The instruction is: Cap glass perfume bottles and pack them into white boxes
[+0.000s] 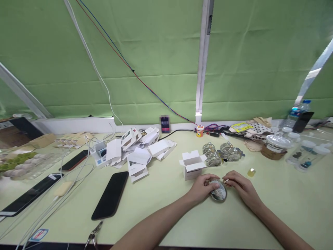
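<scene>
My left hand (pixel 201 189) is closed around the side of a round, flat glass perfume bottle (pixel 220 195), its thumb lying across the front. The bottle is tilted, with its neck toward the right. At that neck, the fingertips of my right hand (pixel 240 187) are pinched together; a small shiny piece shows there, too small to make out fully. A gold cap (pixel 251 172) lies on the table beyond my right hand. Just behind my left hand stands an open white box (pixel 192 172) with its flaps up. Several similar round bottles (pixel 213 158) are grouped behind it.
Opened white cartons (pixel 137 159) are heaped at centre left. A black phone (pixel 110 196), keys (pixel 93 234), a tablet (pixel 31 194) and white cables lie to the left. Lidded containers (pixel 277 146) and a water bottle (pixel 299 113) stand at right. A small orange-labelled tub (pixel 199 131) is near the wall.
</scene>
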{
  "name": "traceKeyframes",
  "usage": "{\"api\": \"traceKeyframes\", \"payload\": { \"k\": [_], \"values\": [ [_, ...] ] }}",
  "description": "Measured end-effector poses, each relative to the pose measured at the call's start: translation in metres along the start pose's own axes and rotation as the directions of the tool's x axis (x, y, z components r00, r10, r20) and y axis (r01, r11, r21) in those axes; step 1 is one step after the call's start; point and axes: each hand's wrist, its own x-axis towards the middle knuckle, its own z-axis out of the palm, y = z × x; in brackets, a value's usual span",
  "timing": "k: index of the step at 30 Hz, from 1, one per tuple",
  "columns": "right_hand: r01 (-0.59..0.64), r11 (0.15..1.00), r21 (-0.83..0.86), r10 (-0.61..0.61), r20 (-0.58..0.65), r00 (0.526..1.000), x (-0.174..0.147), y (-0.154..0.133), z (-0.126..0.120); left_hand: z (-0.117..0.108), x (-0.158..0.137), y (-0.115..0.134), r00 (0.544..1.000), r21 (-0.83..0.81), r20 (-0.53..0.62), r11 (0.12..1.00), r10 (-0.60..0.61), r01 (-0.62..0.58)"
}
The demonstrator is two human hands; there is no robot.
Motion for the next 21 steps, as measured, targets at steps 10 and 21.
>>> {"api": "traceKeyframes", "payload": {
  "k": [10,21],
  "values": [
    [-0.091,0.987,-0.134,0.100,0.065,0.993,-0.0030,0.0007,0.0017,-0.0016,0.0018,-0.0050,1.000,-0.008,0.015,1.000,0.012,-0.012],
    [-0.105,0.979,-0.174,0.118,0.067,0.991,-0.0052,0.0090,0.0031,-0.0004,0.0014,-0.0042,1.000,-0.016,0.017,1.000,0.000,0.000]
  ]
}}
